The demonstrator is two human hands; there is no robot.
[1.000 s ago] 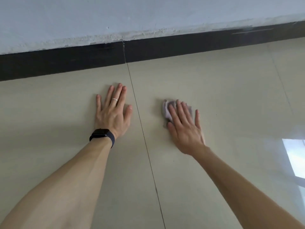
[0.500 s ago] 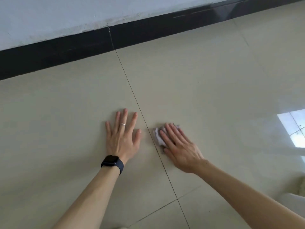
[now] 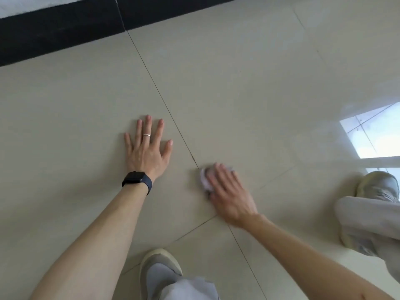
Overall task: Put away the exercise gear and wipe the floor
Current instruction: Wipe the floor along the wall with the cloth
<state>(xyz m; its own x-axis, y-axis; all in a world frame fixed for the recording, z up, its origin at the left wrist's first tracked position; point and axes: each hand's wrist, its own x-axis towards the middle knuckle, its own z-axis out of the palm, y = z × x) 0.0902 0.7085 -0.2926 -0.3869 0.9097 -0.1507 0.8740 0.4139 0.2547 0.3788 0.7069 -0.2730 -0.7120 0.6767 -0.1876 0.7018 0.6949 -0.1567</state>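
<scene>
6 o'clock: shoe (image 3: 160,265) is seen | 4 o'clock: second shoe (image 3: 376,187) | 5 o'clock of centre: right hand (image 3: 229,191), blurred, is laid flat with fingers extended on pale cloth (image 3: 204,179), which is pressed to floor (image 3: 238,94) beside a tile joint | 9 o'clock: left hand (image 3: 147,148) is spread palm-down, nothing held | 11 o'clock: black skirting (image 3: 60,33)

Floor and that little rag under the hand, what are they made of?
The floor looks like glossy glazed tile, probably ceramic: thin straight joint lines cross it, and it shows a bright window reflection. The rag under the right hand looks like soft, pale, crumpled cloth, or maybe paper tissue. It is too blurred to tell which.
</scene>
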